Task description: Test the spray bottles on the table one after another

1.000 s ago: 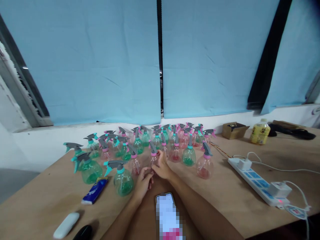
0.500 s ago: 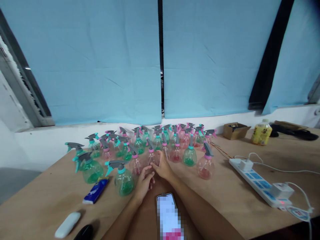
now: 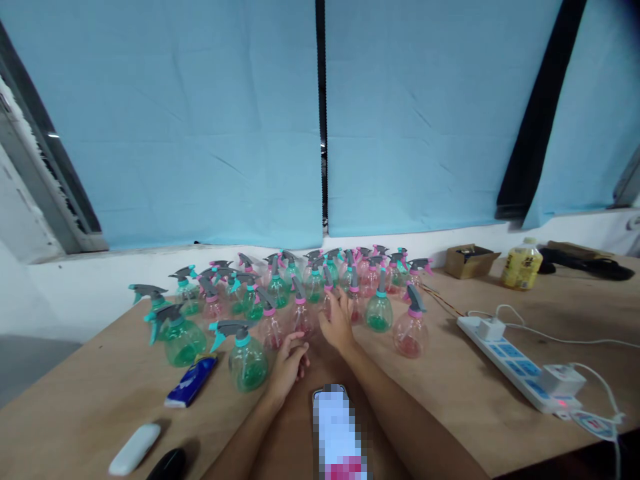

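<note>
Several small spray bottles, green and pink with grey triggers, stand crowded on the wooden table (image 3: 475,400). My right hand (image 3: 337,323) reaches among the pink bottles, fingers spread beside a pink bottle (image 3: 301,317) and touching the bottles behind; whether it grips one is hidden. My left hand (image 3: 289,363) rests on the table with curled fingers, just right of a green bottle (image 3: 247,360), holding nothing that I can see. A phone (image 3: 336,427) lies between my forearms.
A blue packet (image 3: 191,381), a white oblong object (image 3: 134,450) and a black object (image 3: 167,465) lie at the near left. A white power strip (image 3: 520,365) with plugs and cables runs at the right. A cardboard box (image 3: 470,260) and a yellow drink bottle (image 3: 521,264) stand far right.
My right hand has moved forward and slightly right, away from my left hand and deeper among the pink bottles. The left hand has stayed in place.
</note>
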Demonstrator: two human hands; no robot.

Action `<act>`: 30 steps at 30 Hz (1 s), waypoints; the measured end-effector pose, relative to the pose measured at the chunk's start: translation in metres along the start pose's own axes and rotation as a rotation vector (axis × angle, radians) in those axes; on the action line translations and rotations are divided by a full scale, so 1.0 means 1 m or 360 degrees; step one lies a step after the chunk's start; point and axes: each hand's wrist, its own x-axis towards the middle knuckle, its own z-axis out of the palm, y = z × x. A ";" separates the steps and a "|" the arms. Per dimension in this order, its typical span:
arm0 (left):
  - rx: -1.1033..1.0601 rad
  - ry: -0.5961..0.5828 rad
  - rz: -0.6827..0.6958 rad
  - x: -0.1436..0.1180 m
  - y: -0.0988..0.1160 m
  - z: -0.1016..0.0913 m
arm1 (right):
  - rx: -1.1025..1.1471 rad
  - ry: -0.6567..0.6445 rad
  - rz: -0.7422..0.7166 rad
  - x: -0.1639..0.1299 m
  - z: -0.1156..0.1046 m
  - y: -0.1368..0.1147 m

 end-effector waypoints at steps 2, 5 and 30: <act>-0.0005 0.0000 0.0004 0.001 0.000 0.000 | -0.0015 -0.0102 -0.0002 0.004 0.003 0.008; -0.0010 -0.0003 0.0004 0.000 0.002 0.000 | 0.0016 -0.0225 0.0002 0.011 0.010 0.019; 0.0006 0.0029 -0.0011 -0.007 0.011 0.003 | 0.0164 0.0317 0.0234 0.010 -0.001 -0.001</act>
